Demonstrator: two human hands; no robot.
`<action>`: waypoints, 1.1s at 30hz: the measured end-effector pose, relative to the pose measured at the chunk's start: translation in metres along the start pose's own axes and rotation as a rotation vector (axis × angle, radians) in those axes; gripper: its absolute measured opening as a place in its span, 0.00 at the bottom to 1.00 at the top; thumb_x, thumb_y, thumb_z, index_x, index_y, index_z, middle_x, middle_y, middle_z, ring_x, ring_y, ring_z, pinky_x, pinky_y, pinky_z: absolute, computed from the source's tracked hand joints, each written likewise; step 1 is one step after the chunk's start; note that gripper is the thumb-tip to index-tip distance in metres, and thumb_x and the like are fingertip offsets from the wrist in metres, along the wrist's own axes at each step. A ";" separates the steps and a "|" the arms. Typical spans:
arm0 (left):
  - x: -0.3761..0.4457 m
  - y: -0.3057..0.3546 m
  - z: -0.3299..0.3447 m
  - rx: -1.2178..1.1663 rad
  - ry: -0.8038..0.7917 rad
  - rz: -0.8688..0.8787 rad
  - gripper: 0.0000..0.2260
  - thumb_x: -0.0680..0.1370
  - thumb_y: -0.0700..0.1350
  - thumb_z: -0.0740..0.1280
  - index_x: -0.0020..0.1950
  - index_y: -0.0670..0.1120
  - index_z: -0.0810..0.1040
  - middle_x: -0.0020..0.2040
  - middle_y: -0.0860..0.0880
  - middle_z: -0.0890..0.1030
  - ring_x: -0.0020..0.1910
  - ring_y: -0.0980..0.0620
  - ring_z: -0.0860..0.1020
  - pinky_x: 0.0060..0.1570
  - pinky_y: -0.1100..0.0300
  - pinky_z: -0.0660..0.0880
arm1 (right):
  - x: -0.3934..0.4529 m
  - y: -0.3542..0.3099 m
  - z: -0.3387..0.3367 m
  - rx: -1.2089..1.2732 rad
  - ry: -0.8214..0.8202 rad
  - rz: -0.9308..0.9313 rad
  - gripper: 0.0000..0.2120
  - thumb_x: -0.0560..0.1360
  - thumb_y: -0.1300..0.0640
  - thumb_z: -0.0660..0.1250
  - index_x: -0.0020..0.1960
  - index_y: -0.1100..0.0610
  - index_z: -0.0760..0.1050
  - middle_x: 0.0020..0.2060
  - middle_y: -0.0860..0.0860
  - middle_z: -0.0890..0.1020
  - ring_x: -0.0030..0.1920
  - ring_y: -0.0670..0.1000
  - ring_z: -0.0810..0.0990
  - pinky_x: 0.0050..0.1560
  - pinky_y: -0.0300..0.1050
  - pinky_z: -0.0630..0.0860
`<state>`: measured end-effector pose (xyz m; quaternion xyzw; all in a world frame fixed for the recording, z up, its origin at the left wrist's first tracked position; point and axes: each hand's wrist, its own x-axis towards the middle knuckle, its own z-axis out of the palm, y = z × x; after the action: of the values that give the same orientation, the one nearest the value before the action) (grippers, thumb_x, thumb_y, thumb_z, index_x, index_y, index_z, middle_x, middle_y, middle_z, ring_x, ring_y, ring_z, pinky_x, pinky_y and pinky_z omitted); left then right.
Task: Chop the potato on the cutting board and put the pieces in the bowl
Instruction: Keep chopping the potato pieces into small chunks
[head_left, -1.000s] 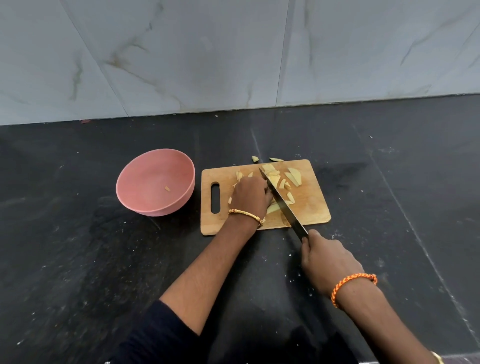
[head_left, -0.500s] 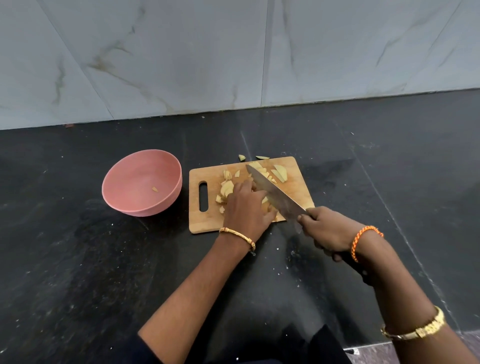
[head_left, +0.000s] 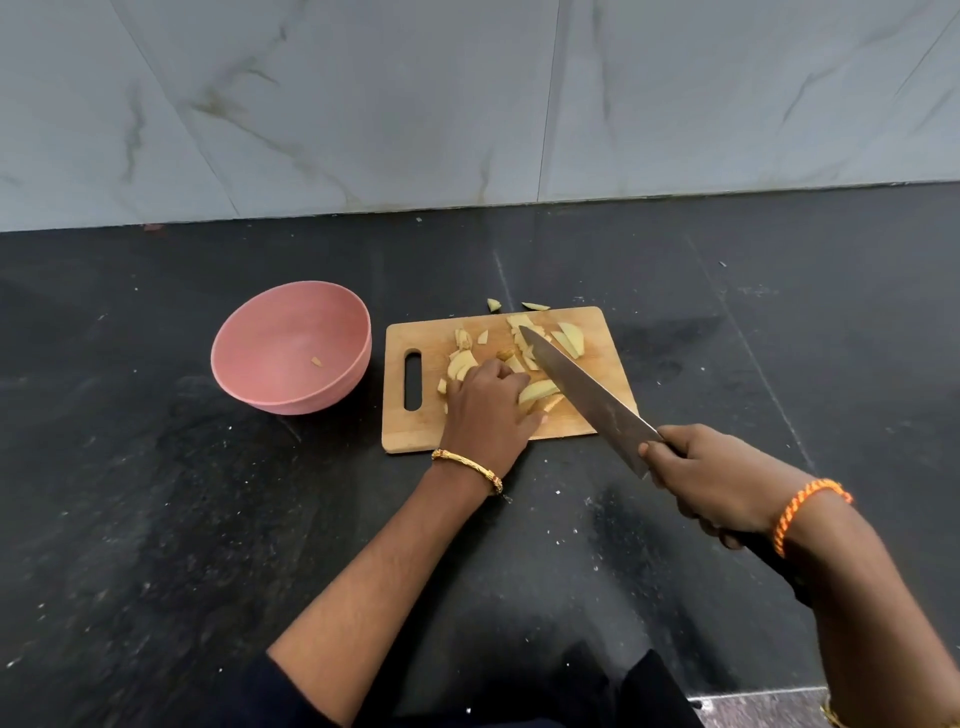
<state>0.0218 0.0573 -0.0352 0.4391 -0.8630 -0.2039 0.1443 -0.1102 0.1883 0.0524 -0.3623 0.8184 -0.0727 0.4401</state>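
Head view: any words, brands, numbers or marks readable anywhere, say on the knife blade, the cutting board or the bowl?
None. The knife blade shows only dull streaks, no stamp that can be read.
The cutting board is plain wood with a handle slot.
The pink bowl bears no label.
The tiled wall carries only veining.

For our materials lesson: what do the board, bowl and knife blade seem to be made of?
Cutting board: likely wood or bamboo, matte, pale tan with faint grain. Bowl: probably matte pink plastic or composite; the look leaves it open. Knife blade: metal, grey with a dull sheen.
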 end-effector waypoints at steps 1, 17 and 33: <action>0.001 -0.001 -0.001 0.013 -0.003 -0.001 0.16 0.74 0.51 0.68 0.60 0.47 0.78 0.56 0.49 0.75 0.59 0.50 0.71 0.59 0.55 0.62 | -0.002 0.000 0.003 -0.008 0.020 -0.007 0.13 0.82 0.51 0.52 0.42 0.51 0.70 0.30 0.52 0.71 0.25 0.48 0.68 0.22 0.38 0.68; 0.007 -0.001 0.007 0.018 0.042 -0.002 0.14 0.75 0.54 0.66 0.56 0.50 0.81 0.50 0.49 0.78 0.53 0.50 0.73 0.52 0.55 0.64 | 0.012 0.005 0.069 -0.043 0.258 -0.049 0.12 0.82 0.50 0.48 0.46 0.55 0.65 0.36 0.54 0.75 0.39 0.56 0.78 0.41 0.51 0.76; 0.008 -0.002 0.000 0.029 -0.071 0.005 0.15 0.75 0.51 0.68 0.58 0.46 0.80 0.53 0.47 0.78 0.56 0.48 0.74 0.60 0.52 0.66 | -0.002 0.022 0.047 0.131 0.260 -0.179 0.16 0.81 0.50 0.53 0.40 0.57 0.70 0.29 0.52 0.74 0.29 0.49 0.71 0.31 0.42 0.67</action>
<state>0.0186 0.0502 -0.0350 0.4314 -0.8715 -0.2066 0.1078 -0.0846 0.2156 0.0156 -0.3920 0.8264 -0.2110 0.3448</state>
